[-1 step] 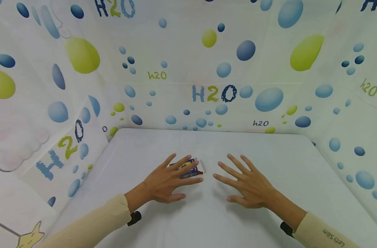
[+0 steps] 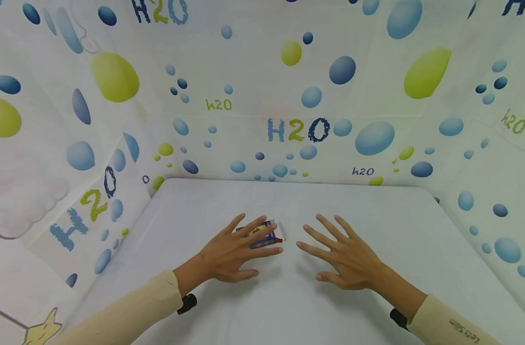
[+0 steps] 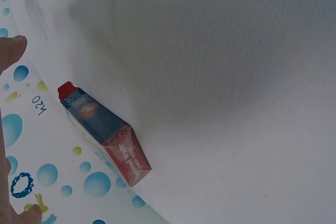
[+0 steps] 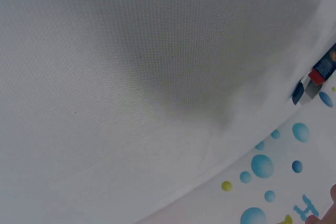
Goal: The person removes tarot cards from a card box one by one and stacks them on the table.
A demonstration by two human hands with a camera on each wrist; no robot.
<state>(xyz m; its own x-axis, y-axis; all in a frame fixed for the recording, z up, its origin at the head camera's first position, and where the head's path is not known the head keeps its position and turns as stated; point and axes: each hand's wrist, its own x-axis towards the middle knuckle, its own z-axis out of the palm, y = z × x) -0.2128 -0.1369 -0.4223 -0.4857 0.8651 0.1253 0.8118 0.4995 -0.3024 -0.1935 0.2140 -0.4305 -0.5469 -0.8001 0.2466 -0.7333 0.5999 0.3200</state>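
Observation:
A small blue-and-red carton lies on the white table, partly hidden beneath the spread fingers of my left hand. Nothing is gripped by that hand, which hovers palm down. In the left wrist view the carton shows a red end with white lettering and a red flap at its far end. Its open end, with white and dark blue flaps, appears at the right edge of the right wrist view. My right hand hovers palm down to the right of the carton, fingers spread, holding nothing.
The white table reaches back to a hanging backdrop printed with blue and green bubbles and H2O lettering. More printed cloth borders it on the left and right. Black devices sit under the left wrist and right wrist.

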